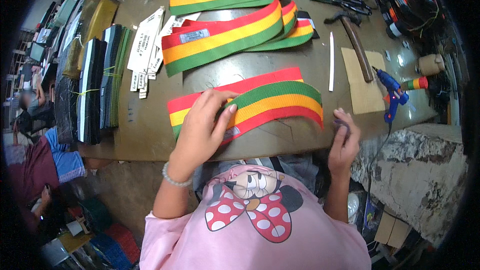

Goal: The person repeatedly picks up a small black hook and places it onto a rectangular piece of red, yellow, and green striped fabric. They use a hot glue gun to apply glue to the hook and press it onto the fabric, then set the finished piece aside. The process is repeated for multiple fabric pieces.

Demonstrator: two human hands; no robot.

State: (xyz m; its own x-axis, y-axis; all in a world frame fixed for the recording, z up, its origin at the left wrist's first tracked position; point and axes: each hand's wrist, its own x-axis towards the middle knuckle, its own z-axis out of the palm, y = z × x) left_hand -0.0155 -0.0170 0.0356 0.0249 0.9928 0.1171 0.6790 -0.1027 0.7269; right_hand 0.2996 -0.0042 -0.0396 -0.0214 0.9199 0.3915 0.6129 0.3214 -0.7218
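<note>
On the brown worktable (157, 146) before me lies a folded striped webbing strap (277, 101) in red, yellow and green, its upper layer arching to the right. My left hand (210, 120) grips this layer near its left part, thumb on top, partly covering a small label. Off the table's front edge at the right, my right hand (344, 135) is raised with curled fingers around a small dark purple object (340, 123), too small to identify. Further back lie more folded striped straps (225, 39), two of them with labels facing up. Loose threads lie beside the near strap.
White card templates (146, 43) and bundled webbing strips (90, 90) lie left. At right are a white marking pencil (331, 62), a hammer (357, 48), scissors (345, 3), cardboard (360, 90) and a blue glue gun (392, 90). People (37, 157) are at far left.
</note>
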